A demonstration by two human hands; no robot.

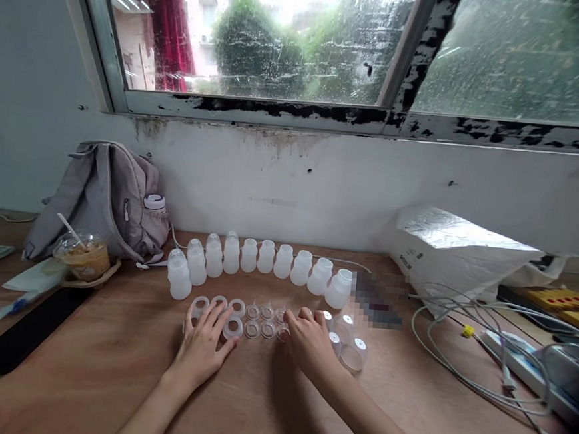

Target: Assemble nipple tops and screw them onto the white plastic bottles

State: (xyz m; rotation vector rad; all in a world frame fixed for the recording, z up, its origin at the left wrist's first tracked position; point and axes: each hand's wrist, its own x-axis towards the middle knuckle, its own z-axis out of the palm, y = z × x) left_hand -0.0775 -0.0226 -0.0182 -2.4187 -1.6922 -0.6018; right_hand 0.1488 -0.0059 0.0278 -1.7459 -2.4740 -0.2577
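Note:
My left hand [202,344] lies with fingers spread over white screw rings [233,327], touching some and partly hiding them. My right hand [306,335] is curled over the right end of two short rows of clear bottle nipples [252,329]; its fingertips are hidden, so what they grip cannot be made out. Clear domed caps [352,357] sit just right of that hand. Behind both hands, frosted baby bottles [282,262] stand upright in a curved row. The leftmost bottles, such as this one [179,275], have clear tops on; those toward the right have open necks.
At the left are a grey backpack [105,202], an iced drink cup [86,258] and a black strip [27,333]. Loose cables [439,359], a power strip [523,369] and a silvery white bag [451,256] lie at the right. A wall with a window rises behind.

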